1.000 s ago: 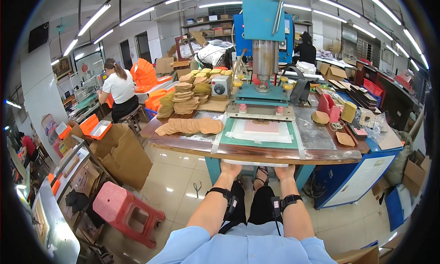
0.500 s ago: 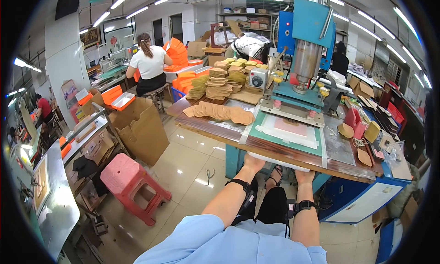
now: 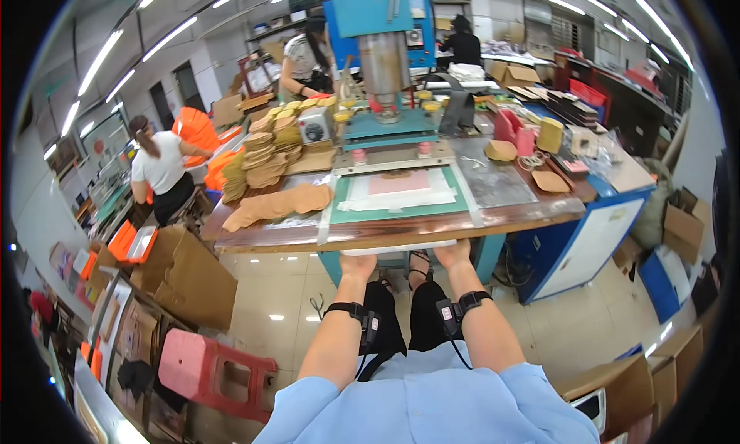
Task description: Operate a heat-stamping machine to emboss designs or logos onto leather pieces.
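Observation:
My left hand (image 3: 358,267) and my right hand (image 3: 453,255) are at the two ends of a flat white board (image 3: 395,248), just under the table's front edge. Both hands look closed on it, with the fingertips hidden below the tabletop. Above them on the wooden table (image 3: 293,240) stands a blue press (image 3: 381,66) with a metal cylinder. Under its head lies a green mat (image 3: 347,214) with white sheets and a pinkish rectangle (image 3: 397,183). A fanned row of tan leather-like pieces (image 3: 277,203) lies to the left, before stacks of similar pieces (image 3: 262,157).
A red plastic stool (image 3: 185,367) and a large cardboard box (image 3: 185,270) stand at my left. To the right are a blue-and-white cabinet (image 3: 582,247) and cardboard boxes (image 3: 686,224). Pink and yellow blocks (image 3: 549,136) sit on the table's right. Other people work behind.
My view has swung to the right, so the press and table sit further left in the picture. Both hands stay at the white board under the table edge.

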Demonstrator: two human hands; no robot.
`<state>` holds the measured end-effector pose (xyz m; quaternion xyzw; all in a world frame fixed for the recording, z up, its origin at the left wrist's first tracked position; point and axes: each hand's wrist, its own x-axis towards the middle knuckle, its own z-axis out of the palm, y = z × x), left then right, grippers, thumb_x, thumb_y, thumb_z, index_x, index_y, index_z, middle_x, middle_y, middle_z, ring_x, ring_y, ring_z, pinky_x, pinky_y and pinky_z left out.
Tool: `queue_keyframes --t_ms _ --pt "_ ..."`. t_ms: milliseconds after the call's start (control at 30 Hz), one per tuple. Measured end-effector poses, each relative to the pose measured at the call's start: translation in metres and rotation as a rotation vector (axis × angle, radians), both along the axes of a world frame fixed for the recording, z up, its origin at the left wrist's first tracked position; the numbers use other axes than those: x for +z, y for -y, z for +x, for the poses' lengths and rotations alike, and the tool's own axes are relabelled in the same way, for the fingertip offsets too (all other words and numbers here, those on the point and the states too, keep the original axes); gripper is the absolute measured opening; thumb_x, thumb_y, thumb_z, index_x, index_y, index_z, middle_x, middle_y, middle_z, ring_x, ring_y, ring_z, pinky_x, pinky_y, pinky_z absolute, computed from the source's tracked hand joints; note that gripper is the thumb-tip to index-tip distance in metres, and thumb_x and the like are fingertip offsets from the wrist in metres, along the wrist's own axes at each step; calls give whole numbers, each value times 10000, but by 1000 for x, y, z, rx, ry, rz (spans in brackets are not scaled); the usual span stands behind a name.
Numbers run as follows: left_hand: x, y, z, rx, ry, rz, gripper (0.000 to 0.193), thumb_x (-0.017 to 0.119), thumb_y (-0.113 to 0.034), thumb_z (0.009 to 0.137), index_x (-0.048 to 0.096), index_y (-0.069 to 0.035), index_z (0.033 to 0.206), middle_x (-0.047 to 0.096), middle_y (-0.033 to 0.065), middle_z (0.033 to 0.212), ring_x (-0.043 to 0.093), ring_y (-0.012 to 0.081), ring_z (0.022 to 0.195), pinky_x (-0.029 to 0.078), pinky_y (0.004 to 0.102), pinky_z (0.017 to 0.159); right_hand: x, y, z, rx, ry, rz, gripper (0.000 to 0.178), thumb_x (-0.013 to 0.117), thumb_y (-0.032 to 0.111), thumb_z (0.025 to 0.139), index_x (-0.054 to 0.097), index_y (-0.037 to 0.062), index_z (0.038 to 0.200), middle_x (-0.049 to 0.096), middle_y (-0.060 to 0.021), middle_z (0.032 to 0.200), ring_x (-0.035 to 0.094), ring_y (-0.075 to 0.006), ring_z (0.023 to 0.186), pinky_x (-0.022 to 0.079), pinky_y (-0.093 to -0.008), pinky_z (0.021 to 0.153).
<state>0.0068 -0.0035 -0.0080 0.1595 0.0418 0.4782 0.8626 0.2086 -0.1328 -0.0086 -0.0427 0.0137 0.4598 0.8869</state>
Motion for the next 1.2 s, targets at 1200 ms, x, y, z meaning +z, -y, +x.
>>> queue_keyframes --t_ms 1200 --pt "2 -1 -3 -34 9 -91 428 290 -314 974 428 -59 1288 445 94 1344 409 268 1245 324 443 1054 26 14 -15 -26 -41 -27 415 304 314 951 450 53 1239 479 -98 1257 475 -279 1141 403 -428 955"
